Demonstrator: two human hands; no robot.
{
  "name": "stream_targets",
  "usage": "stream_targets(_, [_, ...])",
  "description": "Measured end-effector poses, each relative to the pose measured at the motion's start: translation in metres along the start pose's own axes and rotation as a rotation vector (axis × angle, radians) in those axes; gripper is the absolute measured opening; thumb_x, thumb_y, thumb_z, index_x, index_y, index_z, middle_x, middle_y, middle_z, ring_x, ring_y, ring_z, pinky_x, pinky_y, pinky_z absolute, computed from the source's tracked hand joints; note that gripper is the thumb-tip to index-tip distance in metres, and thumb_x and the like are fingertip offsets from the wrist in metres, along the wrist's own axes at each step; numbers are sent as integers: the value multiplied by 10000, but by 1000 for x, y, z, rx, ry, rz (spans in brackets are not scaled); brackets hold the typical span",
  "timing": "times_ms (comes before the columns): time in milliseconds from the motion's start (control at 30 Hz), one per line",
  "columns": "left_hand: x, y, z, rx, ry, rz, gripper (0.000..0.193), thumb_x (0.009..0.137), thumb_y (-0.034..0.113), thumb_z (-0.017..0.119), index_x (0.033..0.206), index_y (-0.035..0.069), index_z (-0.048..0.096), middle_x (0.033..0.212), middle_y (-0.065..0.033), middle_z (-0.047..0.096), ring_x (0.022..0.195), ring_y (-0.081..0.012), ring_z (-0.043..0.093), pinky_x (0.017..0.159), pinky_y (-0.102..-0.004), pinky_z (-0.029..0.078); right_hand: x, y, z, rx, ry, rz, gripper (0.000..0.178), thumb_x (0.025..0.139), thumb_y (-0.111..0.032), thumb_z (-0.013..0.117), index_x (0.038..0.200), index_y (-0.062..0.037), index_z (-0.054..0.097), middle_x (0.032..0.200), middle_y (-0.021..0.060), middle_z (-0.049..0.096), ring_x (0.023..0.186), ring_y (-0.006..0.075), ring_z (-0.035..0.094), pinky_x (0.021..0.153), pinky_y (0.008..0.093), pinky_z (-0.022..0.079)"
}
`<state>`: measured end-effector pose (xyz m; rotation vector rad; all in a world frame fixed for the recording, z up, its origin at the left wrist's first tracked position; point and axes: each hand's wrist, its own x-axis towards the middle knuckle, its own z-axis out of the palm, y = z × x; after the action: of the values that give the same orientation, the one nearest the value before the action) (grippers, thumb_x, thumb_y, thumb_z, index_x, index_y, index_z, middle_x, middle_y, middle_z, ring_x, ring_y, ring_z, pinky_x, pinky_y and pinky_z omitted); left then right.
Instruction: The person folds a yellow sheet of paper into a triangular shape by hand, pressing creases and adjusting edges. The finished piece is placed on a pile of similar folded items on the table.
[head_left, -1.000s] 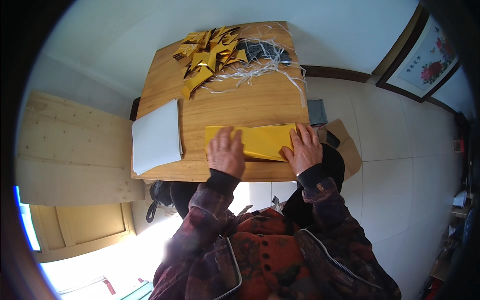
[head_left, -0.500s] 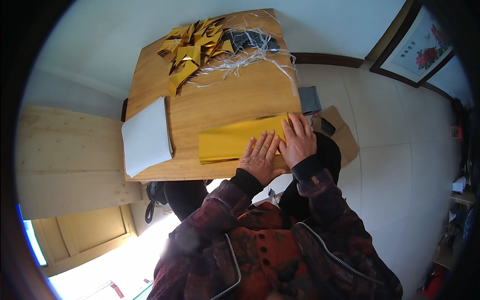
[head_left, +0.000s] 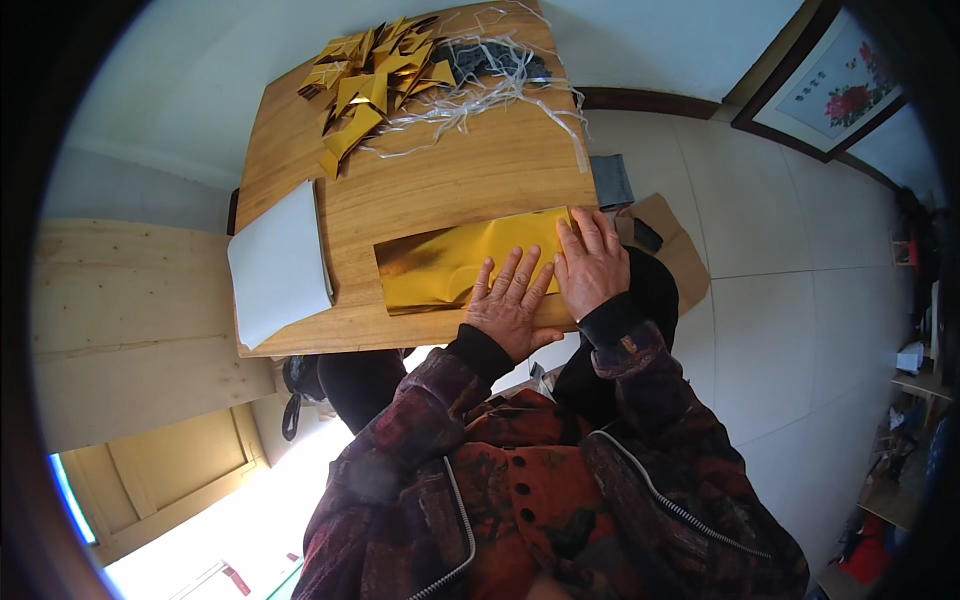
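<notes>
A long strip of shiny gold foil paper lies along the near edge of the wooden table. My left hand rests palm down on the strip's lower middle, its fingers spread apart. At the strip's right end my right hand presses down flat, fingers stretched out and close to each other. The foil bulges slightly around the left fingertips. Neither hand grasps anything. Whether the strip is one layer or folded, I cannot tell.
On the table's left lies a stack of white-backed sheets. Folded gold paper pieces pile at the far left, beside tangled clear plastic strands and a dark grey bundle. An open cardboard box stands on the floor at right.
My left hand has slid leftward along the foil, away from my right hand, which stays at the right end. The whole view has shifted slightly.
</notes>
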<state>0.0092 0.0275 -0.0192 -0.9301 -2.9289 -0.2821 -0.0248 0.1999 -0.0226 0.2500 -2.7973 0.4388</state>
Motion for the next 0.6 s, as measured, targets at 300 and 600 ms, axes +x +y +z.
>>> stream_targets(300, [1, 3, -2, 10, -79, -38, 948, 773, 731, 530, 1494, 149, 329, 1587, -105, 226, 1476, -277, 176, 1171, -525, 61, 5, -1, -17, -24, -108, -18, 463, 851, -217, 659, 1292, -110, 569, 1410, 48, 444, 1318, 281, 386, 1026, 453, 367])
stream_targets(600, [-1, 2, 2, -2, -59, -40, 935, 794, 731, 509, 1500, 151, 313, 1592, -100, 214, 1475, -275, 172, 1163, -533, 89, -1, -7, -3, -98, -143, 78, 458, 902, -239, 600, 1342, -134, 532, 1479, 23, 388, 1382, 263, 323, 1081, 463, 303])
